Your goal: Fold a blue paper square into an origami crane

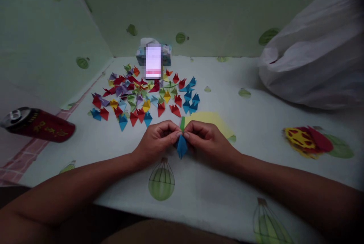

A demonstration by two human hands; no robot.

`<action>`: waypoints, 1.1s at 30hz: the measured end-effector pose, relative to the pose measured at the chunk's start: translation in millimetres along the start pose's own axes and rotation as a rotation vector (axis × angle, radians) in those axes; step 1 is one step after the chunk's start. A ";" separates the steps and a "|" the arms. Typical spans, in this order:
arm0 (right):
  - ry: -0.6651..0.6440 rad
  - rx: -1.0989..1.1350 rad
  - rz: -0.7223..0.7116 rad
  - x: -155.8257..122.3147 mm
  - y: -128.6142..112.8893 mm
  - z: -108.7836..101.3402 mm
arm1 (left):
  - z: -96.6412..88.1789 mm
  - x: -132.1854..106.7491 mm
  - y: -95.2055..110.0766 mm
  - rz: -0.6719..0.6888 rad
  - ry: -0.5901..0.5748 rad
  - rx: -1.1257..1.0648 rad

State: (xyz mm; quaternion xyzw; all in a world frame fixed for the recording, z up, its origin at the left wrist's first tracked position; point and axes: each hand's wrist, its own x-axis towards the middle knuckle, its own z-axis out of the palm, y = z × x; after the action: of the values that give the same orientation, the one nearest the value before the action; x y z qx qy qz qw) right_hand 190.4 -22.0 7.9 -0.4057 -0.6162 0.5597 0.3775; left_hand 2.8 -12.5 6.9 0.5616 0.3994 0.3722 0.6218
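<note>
A small piece of folded blue paper is held between my two hands above the table, its point toward me. My left hand pinches its left side between thumb and forefinger. On the other side my right hand grips it the same way, the fingertips of both hands nearly meeting. Just beyond the fingertips a green strip shows. Behind my right hand lies yellow paper, partly covered by it. Many folded paper cranes in red, blue, yellow, green and purple are spread out past my hands.
A phone, blurred out, leans against a tissue box at the back. At left a red drink can appears tilted. On the right are a white plastic bag and red and yellow cut-out pieces. The table has a balloon-print cover.
</note>
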 end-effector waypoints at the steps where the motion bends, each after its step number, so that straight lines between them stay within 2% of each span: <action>1: 0.022 -0.059 -0.032 -0.1 -0.9 -0.1 | -0.1 0.1 -0.5 -0.003 -0.006 0.000; 5: 0.058 -0.165 -0.100 0.0 -2.4 -0.4 | -0.8 0.9 -1.2 -0.039 -0.015 -0.034; 19: 0.060 -0.227 -0.155 0.5 3.9 -1.0 | 1.1 2.3 3.2 -0.058 0.015 -0.001; 27: 0.010 -0.082 -0.082 0.0 0.6 -0.5 | 5.1 0.0 6.7 0.014 0.110 0.074; 33: 0.072 -0.125 -0.062 0.6 3.0 1.5 | 1.8 2.4 3.3 0.020 0.052 0.069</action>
State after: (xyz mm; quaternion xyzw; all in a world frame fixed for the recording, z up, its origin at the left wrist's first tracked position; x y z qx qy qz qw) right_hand 189.0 -21.9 4.7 -0.4289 -0.6482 0.4933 0.3906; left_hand 5.4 -10.7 10.0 0.5767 0.4222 0.3788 0.5879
